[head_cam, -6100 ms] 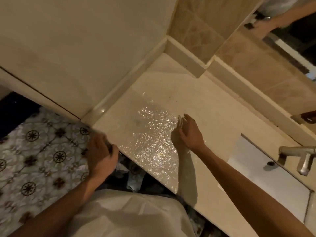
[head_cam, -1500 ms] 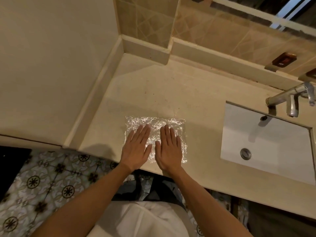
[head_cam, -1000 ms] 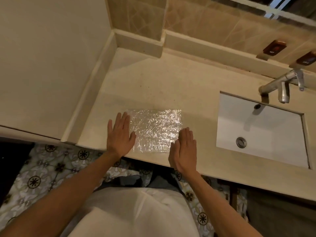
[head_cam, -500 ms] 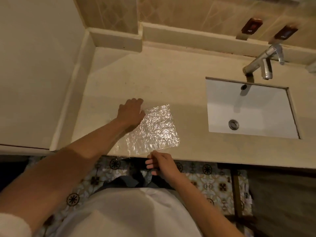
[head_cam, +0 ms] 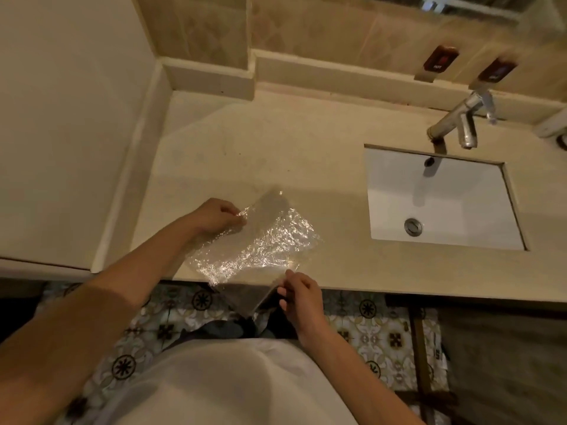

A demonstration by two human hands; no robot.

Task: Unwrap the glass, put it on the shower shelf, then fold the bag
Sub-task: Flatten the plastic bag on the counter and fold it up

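Observation:
A clear, crinkled plastic bag lies on the beige counter near its front edge, turned at an angle. My left hand pinches the bag's far left corner. My right hand pinches the near corner, which hangs just past the counter's front edge. The part of the bag by my left hand is lifted a little off the counter. No glass or shower shelf is in view.
A white sink is set in the counter at the right, with a metal tap behind it. A wall panel bounds the counter on the left. Patterned floor tiles show below the front edge.
Both hands went from pressing flat on the bag to pinching its opposite corners. The bag has turned on the counter and its near corner now overhangs the edge.

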